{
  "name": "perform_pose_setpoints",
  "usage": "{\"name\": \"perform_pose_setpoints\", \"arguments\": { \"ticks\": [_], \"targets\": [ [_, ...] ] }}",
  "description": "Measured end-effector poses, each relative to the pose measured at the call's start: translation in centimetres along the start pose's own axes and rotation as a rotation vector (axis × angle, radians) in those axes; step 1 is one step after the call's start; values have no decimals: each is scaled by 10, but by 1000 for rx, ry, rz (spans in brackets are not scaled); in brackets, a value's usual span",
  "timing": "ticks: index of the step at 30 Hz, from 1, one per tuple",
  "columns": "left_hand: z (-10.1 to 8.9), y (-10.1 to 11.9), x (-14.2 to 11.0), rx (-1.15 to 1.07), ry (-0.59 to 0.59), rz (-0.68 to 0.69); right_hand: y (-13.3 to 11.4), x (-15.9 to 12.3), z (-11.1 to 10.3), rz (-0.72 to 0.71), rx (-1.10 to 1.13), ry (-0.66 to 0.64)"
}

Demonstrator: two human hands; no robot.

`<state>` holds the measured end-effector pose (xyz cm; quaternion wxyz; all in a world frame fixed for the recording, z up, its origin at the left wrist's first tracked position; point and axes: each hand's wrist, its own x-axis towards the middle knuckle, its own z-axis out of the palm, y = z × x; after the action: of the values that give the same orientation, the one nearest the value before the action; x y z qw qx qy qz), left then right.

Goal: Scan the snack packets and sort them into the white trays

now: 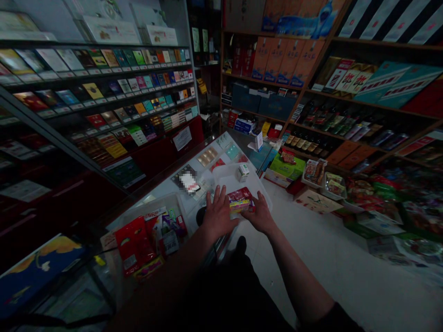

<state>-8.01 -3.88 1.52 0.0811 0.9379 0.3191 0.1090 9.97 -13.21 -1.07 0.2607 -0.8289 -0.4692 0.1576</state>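
Note:
A red packet [242, 192] and a yellow-and-pink striped packet [239, 205] lie together in a white plastic tray [221, 171] on the glass counter. At their left end is my left hand [218, 214], its fingers stretched out and spread, holding nothing that I can see. My right hand [260, 213] has its thumb and forefinger around the right end of the packets, with the thumb at the near edge of the striped one. Behind the packets, a small white-and-green box [243, 172] stands in the tray. My hands hide part of the tray's near side.
A clear bin [182, 199] with colourful snack packets, including a red bag [133, 242], sits at the left. On the counter lies a phone [190, 183], its screen blurred. Cigarette shelves [104, 97] rise at left; bottle shelves [332, 117] and snack boxes [285, 168] are at right.

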Motion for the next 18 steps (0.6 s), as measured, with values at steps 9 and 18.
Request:
{"name": "perform_pose_setpoints", "arguments": {
  "ticks": [9, 18],
  "targets": [
    [-16, -1, -37, -15, 83, -57, 6, 3, 23, -83, -66, 38],
    [-28, -35, -102, -51, 117, -241, -21, 5, 39, -240, -22, 66]
  ]
}}
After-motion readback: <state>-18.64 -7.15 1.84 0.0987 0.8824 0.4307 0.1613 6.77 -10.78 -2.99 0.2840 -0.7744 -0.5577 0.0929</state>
